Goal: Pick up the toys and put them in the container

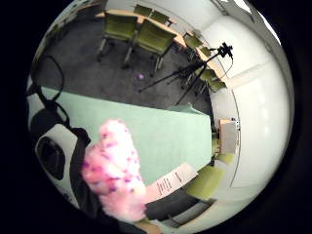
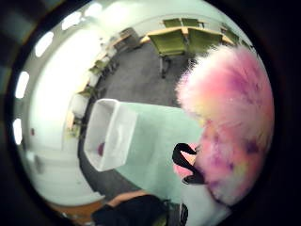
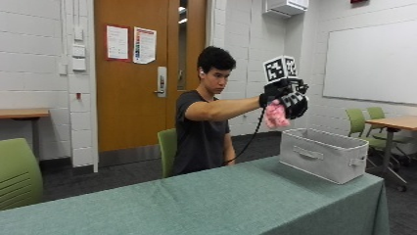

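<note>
In the outside view my gloved right hand [image 3: 287, 100] is raised at shoulder height and grips a fluffy pink toy [image 3: 275, 116], just short of and above the near rim of the grey fabric container [image 3: 324, 155]. The toy's pink fur with purple flecks fills a large part of both palm views [image 1: 114, 170] [image 2: 230, 117]. The container [image 2: 110, 134] stands on the green tablecloth [image 3: 196, 200] at the table's right end; a small dark pink thing [image 2: 100, 149] lies inside it.
A sheet of paper [image 1: 170, 181] lies at one edge of the table. Green chairs [image 3: 18, 174] and wooden tables [image 3: 391, 122] stand around the room. A camera tripod [image 1: 195, 70] stands on the carpet beyond the table.
</note>
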Demonstrator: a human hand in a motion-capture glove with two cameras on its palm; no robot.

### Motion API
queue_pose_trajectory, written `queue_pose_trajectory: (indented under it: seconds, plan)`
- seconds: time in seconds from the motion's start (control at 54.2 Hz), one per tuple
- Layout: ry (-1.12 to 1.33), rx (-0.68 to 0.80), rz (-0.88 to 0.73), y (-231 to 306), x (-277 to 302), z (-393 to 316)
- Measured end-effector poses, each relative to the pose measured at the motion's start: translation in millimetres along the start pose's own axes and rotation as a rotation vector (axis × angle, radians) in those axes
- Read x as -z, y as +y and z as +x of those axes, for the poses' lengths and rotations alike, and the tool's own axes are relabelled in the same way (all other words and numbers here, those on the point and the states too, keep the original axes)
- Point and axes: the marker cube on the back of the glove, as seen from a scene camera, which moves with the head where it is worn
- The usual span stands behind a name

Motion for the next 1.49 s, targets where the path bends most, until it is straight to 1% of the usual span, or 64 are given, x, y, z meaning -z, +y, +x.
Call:
queue_pose_trajectory:
  seconds: [0.111,0.166,0.203,0.24,0.258,0.295,0.35,0.369,0.443,0.516,0.535,0.59,0.609,0.645,0.719,0.775,0.83,0.885,0.977,1.014,1.051,1.07,1.106,1.199,1.291,1.346,1.42,1.457,1.494]
  plan:
    - [0.013,0.09,0.05,-6,32,-59]
    - [-0.018,0.128,0.056,-7,46,-94]
    - [-0.117,0.218,0.06,-5,64,-138]
    - [-0.273,0.36,0.063,0,82,-183]
    - [-0.318,0.407,0.067,1,88,-201]
    - [-0.271,0.407,0.082,-5,89,-223]
    - [-0.106,0.335,0.105,-16,80,-244]
    - [-0.105,0.328,0.105,-17,79,-258]
    - [-0.242,0.358,0.088,-12,79,-328]
    - [-0.129,0.407,0.092,-14,58,-362]
    - [-0.127,0.421,0.087,-17,53,-360]
    - [-0.186,0.557,0.076,-28,35,-326]
    - [-0.212,0.581,0.07,-30,31,-321]
    - [-0.252,0.57,0.051,-31,26,-325]
    - [-0.223,0.538,0.009,-32,11,-336]
    - [-0.218,0.474,-0.063,-32,2,-340]
    - [-0.138,0.409,-0.157,-33,-12,-333]
    - [-0.119,0.332,-0.223,-35,-19,-328]
    - [-0.154,0.44,-0.227,-30,-17,-321]
    - [-0.139,0.405,-0.23,-26,-13,-335]
    - [-0.11,0.354,-0.229,-16,-7,-365]
    - [-0.096,0.348,-0.225,-11,-5,-377]
    - [-0.066,0.383,-0.211,-4,-2,-381]
    - [-0.011,0.415,-0.185,4,4,-355]
    - [-0.085,0.394,-0.248,25,17,-329]
    - [-0.165,0.434,-0.289,42,26,-310]
    - [0.003,0.389,-0.282,54,24,-246]
    - [0.026,0.385,-0.279,62,27,-217]
    - [0.006,0.415,-0.278,71,31,-194]
